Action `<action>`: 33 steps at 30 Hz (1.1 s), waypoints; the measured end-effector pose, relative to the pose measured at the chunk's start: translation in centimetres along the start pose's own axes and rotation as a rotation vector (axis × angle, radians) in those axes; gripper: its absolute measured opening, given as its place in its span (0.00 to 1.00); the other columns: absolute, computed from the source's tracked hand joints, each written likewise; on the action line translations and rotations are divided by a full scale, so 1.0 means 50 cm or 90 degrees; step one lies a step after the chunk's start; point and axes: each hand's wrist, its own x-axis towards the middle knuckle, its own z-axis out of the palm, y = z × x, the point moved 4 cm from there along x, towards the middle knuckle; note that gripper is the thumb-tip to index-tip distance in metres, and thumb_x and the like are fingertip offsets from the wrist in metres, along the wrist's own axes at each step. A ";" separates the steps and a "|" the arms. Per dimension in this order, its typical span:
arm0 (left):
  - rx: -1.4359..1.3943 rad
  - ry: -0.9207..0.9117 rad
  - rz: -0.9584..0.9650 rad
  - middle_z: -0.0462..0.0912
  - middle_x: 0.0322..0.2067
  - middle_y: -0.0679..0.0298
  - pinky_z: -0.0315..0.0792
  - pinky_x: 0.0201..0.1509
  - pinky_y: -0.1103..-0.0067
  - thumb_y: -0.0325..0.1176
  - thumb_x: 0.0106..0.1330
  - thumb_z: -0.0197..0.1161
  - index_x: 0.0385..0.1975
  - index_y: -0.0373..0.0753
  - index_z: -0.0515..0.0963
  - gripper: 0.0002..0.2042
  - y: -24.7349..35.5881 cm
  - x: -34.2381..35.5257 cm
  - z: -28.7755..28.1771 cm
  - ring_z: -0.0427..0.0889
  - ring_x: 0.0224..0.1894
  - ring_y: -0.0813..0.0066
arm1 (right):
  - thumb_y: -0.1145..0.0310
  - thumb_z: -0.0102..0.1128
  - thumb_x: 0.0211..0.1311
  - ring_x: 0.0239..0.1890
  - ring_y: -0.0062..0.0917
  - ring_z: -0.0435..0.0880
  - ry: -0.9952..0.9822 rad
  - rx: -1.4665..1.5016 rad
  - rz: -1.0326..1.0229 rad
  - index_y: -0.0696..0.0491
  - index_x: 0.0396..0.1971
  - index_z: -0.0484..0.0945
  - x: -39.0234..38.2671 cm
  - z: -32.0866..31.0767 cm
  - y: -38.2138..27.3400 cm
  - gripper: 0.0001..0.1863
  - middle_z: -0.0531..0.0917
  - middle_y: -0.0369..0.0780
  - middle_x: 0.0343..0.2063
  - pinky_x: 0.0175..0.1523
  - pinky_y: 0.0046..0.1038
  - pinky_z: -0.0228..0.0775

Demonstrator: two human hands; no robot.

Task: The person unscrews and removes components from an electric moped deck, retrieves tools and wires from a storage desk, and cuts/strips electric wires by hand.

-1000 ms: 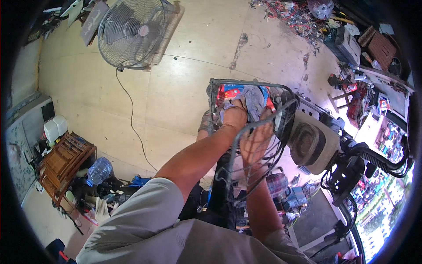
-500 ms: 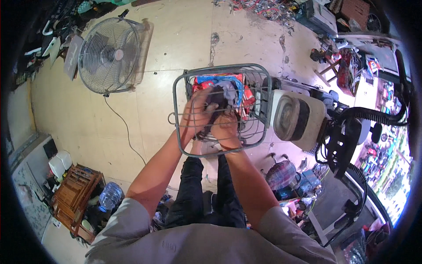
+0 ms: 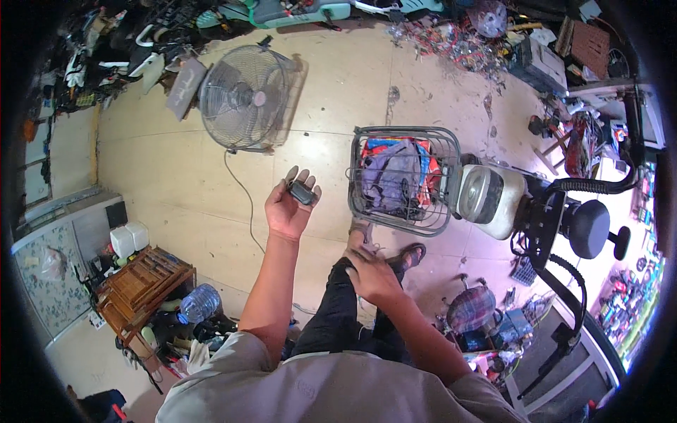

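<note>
On the upturned palm of my left hand rests a small dark oblong object with rounded edges, the fingers half curled up around it. Its exact kind does not show. Lower and to the right, my right hand hovers over or touches my dark trouser leg, back side up, fingers stretched, with nothing seen in it. Right of the left hand is a grey wire basket on the front of a vehicle. Crumpled grey cloth fills it, beside red and blue packaging.
The vehicle's white headlamp housing and black handlebar stand right of the basket. A round floor fan is at upper left, its cord crossing the floor. A wooden rack and a water jug are at lower left.
Both hands have come out of the basket, where they held a dark item. The left moved left with the small dark object; the right dropped toward my leg. The view has shifted.
</note>
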 end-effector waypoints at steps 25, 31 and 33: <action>0.530 -0.194 -0.118 0.81 0.34 0.62 0.76 0.32 0.74 0.41 0.77 0.58 0.43 0.38 0.76 0.12 -0.328 -0.595 0.426 0.81 0.31 0.70 | 0.63 0.48 0.81 0.44 0.29 0.89 0.763 0.647 0.186 0.63 0.67 0.71 -0.912 -0.451 0.072 0.24 0.84 0.47 0.49 0.51 0.28 0.81; 0.587 -0.280 -0.111 0.82 0.34 0.60 0.77 0.34 0.72 0.39 0.76 0.58 0.44 0.38 0.77 0.10 -0.407 -0.670 0.497 0.82 0.32 0.68 | 0.62 0.52 0.79 0.34 0.19 0.87 0.654 0.497 0.143 0.56 0.69 0.71 -0.871 -0.406 -0.036 0.24 0.86 0.39 0.35 0.39 0.23 0.80; 0.596 -0.318 -0.100 0.82 0.34 0.60 0.77 0.33 0.72 0.38 0.76 0.58 0.44 0.37 0.77 0.10 -0.432 -0.683 0.531 0.81 0.31 0.68 | 0.60 0.53 0.78 0.32 0.34 0.88 0.561 0.348 0.194 0.54 0.69 0.70 -0.862 -0.427 -0.107 0.25 0.86 0.47 0.31 0.39 0.34 0.78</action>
